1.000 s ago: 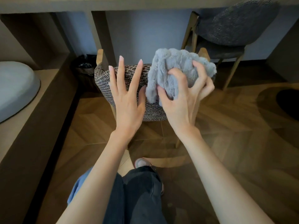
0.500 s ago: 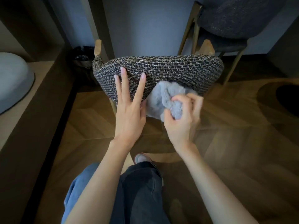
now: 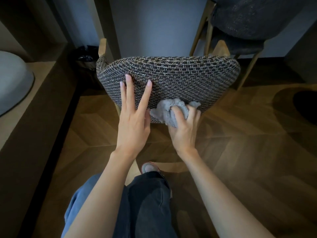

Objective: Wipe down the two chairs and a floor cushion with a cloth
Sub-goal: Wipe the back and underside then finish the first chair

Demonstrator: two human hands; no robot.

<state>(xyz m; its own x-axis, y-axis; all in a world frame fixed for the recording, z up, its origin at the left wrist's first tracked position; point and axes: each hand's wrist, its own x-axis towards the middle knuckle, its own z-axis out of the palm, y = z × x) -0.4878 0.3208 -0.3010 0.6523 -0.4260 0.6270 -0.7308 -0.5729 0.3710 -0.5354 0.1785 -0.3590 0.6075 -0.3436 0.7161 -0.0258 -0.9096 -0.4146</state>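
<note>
A chair with a woven dark-and-tan backrest [image 3: 180,78] stands right in front of me, its back facing me. My left hand [image 3: 133,115] lies flat on the left part of that backrest with straight, spread fingers. My right hand [image 3: 184,129] grips a bunched grey fluffy cloth [image 3: 169,110] and holds it against the backrest's lower edge. A second chair [image 3: 247,18] with dark grey upholstery and wooden legs stands behind, at the upper right. A pale grey rounded cushion [image 3: 12,79] lies on a low ledge at the far left.
A low wooden ledge [image 3: 34,103] runs along the left side. A black-lined bin [image 3: 85,57] sits on the floor left of the near chair. A dark round shape [image 3: 307,105] lies on the wooden floor at the right edge. My legs and one shoe [image 3: 149,167] are below.
My right hand has drawn the cloth down from the top of the backrest to its lower edge. My left hand has stayed flat on the backrest.
</note>
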